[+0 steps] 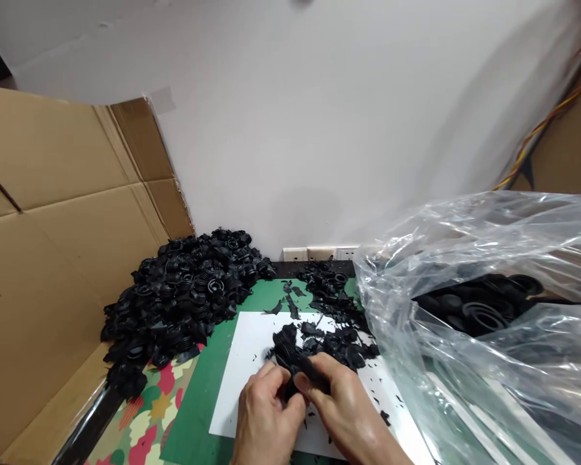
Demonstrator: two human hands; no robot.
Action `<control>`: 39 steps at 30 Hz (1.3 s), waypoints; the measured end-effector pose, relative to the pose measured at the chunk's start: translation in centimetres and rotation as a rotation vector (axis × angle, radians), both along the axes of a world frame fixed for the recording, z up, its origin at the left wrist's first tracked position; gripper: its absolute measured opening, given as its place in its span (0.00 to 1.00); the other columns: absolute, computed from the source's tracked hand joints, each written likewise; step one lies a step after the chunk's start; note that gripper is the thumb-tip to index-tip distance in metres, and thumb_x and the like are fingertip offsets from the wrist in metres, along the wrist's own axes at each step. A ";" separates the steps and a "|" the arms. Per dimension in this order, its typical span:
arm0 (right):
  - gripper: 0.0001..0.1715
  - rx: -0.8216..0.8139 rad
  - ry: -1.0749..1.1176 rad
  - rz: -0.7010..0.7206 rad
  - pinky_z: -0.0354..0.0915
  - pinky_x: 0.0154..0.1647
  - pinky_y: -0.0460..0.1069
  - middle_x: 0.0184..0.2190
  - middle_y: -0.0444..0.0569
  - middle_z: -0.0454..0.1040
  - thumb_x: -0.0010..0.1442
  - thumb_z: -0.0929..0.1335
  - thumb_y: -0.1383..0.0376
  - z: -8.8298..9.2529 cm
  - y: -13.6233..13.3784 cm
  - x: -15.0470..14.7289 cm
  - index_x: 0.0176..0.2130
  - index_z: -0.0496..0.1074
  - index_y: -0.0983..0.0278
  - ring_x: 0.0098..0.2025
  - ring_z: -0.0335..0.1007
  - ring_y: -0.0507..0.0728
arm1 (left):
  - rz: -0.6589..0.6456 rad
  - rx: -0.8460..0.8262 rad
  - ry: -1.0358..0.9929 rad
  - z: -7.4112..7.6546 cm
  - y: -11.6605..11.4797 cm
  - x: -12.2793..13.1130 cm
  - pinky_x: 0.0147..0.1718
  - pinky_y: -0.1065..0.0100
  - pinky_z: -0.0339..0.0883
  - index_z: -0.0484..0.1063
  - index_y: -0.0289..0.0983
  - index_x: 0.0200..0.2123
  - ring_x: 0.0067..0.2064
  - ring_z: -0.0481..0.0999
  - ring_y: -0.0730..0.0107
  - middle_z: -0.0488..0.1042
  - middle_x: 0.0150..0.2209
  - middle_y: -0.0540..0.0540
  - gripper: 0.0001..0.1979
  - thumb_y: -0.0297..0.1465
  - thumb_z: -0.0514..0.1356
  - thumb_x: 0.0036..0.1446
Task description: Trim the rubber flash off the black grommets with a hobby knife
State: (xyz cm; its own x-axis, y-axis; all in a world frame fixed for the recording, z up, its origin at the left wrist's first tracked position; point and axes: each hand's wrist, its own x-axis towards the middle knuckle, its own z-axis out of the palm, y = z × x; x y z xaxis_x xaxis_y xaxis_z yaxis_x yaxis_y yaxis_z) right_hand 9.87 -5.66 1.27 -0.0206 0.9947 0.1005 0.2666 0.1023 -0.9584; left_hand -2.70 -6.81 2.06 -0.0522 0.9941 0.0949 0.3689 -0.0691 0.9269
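My left hand (270, 413) and my right hand (341, 403) meet over a white sheet (237, 368). Both are closed on a ribbed black rubber part (290, 355), the left gripping its lower side. The right thumb and fingers pinch a dark flap at the part's right side. My fingers hide the lower portion of the part. Just beyond it, torn black scraps (339, 342) lie on the sheet, with small crumbs scattered to the right.
A tall heap of ribbed black rubber parts (188, 290) leans towards a cardboard panel (68, 258) on the left. At right, a clear plastic bag (445, 239) holds black round parts (484, 316). A green mat (198, 400) lies under the sheet; wall sockets (319, 254) sit behind.
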 end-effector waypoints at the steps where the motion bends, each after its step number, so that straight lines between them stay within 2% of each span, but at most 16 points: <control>1: 0.07 0.011 0.041 -0.020 0.63 0.29 0.49 0.24 0.47 0.72 0.48 0.64 0.66 -0.1 0.1 -0.2 0.23 0.71 0.64 0.29 0.68 0.58 | 0.008 0.007 -0.023 -0.1 0.0 0.2 0.25 0.70 0.56 0.69 0.40 0.16 0.27 0.64 0.66 0.66 0.22 0.50 0.07 0.23 0.60 0.40; 4: 0.05 0.043 0.089 -0.077 0.64 0.31 0.49 0.25 0.47 0.72 0.46 0.64 0.68 -0.1 0.5 -0.6 0.24 0.71 0.63 0.29 0.69 0.58 | 0.010 0.004 -0.094 -0.3 0.2 0.5 0.26 0.69 0.57 0.70 0.41 0.16 0.28 0.65 0.63 0.68 0.22 0.49 0.09 0.21 0.60 0.40; 8: 0.09 0.080 0.015 -0.193 0.61 0.25 0.50 0.20 0.46 0.68 0.48 0.63 0.66 0.0 0.4 -1.2 0.18 0.63 0.61 0.24 0.65 0.57 | 0.080 0.016 -0.236 -0.1 0.4 1.1 0.29 0.67 0.56 0.72 0.43 0.16 0.30 0.66 0.58 0.69 0.23 0.47 0.12 0.19 0.62 0.39; 11: 0.11 0.073 0.024 -0.214 0.61 0.25 0.50 0.20 0.47 0.68 0.50 0.62 0.62 0.2 0.4 -1.7 0.19 0.62 0.61 0.24 0.65 0.58 | 0.153 0.087 -0.114 0.0 0.5 1.4 0.33 0.65 0.53 0.73 0.45 0.17 0.32 0.64 0.55 0.71 0.24 0.45 0.13 0.19 0.63 0.40; 15: 0.08 0.023 0.085 -0.195 0.62 0.26 0.49 0.20 0.46 0.68 0.48 0.63 0.63 0.4 1.1 -1.9 0.21 0.62 0.62 0.25 0.65 0.58 | 0.157 0.151 0.130 -0.2 0.8 1.5 0.32 0.64 0.50 0.72 0.45 0.17 0.30 0.63 0.56 0.70 0.23 0.45 0.12 0.21 0.62 0.43; 20: 0.07 0.001 0.072 -0.169 0.58 0.21 0.46 0.17 0.43 0.67 0.48 0.61 0.66 0.6 2.0 -2.6 0.20 0.60 0.61 0.22 0.63 0.54 | 0.095 0.140 0.137 0.2 1.2 0.9 0.32 0.65 0.53 0.72 0.44 0.20 0.31 0.66 0.57 0.71 0.25 0.45 0.13 0.19 0.59 0.45; 24: 0.09 0.027 -0.006 -0.163 0.58 0.22 0.46 0.17 0.43 0.67 0.50 0.60 0.66 0.6 3.2 -3.2 0.20 0.60 0.61 0.22 0.64 0.54 | 0.123 0.184 0.136 0.2 0.7 0.4 0.34 0.64 0.55 0.73 0.44 0.20 0.33 0.67 0.55 0.72 0.27 0.44 0.13 0.19 0.59 0.44; 29: 0.08 -0.009 -0.174 -0.312 0.57 0.25 0.48 0.18 0.46 0.67 0.51 0.58 0.66 0.7 6.2 -1.0 0.22 0.59 0.60 0.24 0.65 0.58 | -0.022 0.191 0.099 -0.6 -0.8 0.3 0.27 0.65 0.52 0.67 0.43 0.13 0.24 0.61 0.63 0.64 0.18 0.49 0.15 0.17 0.59 0.40; 31: 0.09 0.003 -0.235 -0.290 0.57 0.26 0.48 0.19 0.46 0.68 0.52 0.59 0.66 1.1 6.9 0.2 0.22 0.59 0.60 0.25 0.65 0.57 | -0.062 0.120 0.070 -0.6 -0.9 -0.1 0.28 0.66 0.53 0.68 0.41 0.15 0.27 0.63 0.63 0.65 0.22 0.49 0.12 0.19 0.59 0.43; 32: 0.09 0.004 -0.263 -0.274 0.56 0.25 0.48 0.19 0.46 0.68 0.52 0.59 0.65 1.3 7.0 0.7 0.22 0.59 0.60 0.24 0.65 0.57 | -0.101 0.069 0.033 -0.5 -0.8 -0.4 0.28 0.66 0.54 0.68 0.41 0.17 0.28 0.64 0.64 0.65 0.24 0.49 0.10 0.21 0.59 0.44; 34: 0.10 -0.006 -0.314 -0.246 0.55 0.23 0.47 0.19 0.46 0.68 0.53 0.59 0.64 1.5 6.7 1.6 0.21 0.60 0.60 0.23 0.65 0.57 | -0.098 0.033 -0.046 -0.3 -0.4 -1.0 0.29 0.68 0.56 0.69 0.39 0.19 0.29 0.64 0.65 0.64 0.26 0.50 0.08 0.22 0.58 0.45; 37: 0.10 -0.021 -0.392 -0.205 0.54 0.22 0.48 0.18 0.47 0.69 0.53 0.61 0.63 1.3 5.8 2.5 0.21 0.61 0.60 0.22 0.64 0.58 | -0.085 0.036 -0.105 -0.1 0.1 -1.6 0.29 0.69 0.56 0.70 0.38 0.22 0.30 0.64 0.68 0.64 0.27 0.51 0.06 0.21 0.59 0.43; 39: 0.07 -0.021 -0.442 -0.178 0.54 0.23 0.49 0.21 0.48 0.72 0.51 0.62 0.64 1.0 5.2 3.0 0.23 0.64 0.61 0.24 0.66 0.60 | -0.081 0.048 -0.115 -0.1 0.4 -1.5 0.30 0.70 0.56 0.70 0.38 0.23 0.30 0.64 0.68 0.64 0.27 0.51 0.07 0.20 0.59 0.43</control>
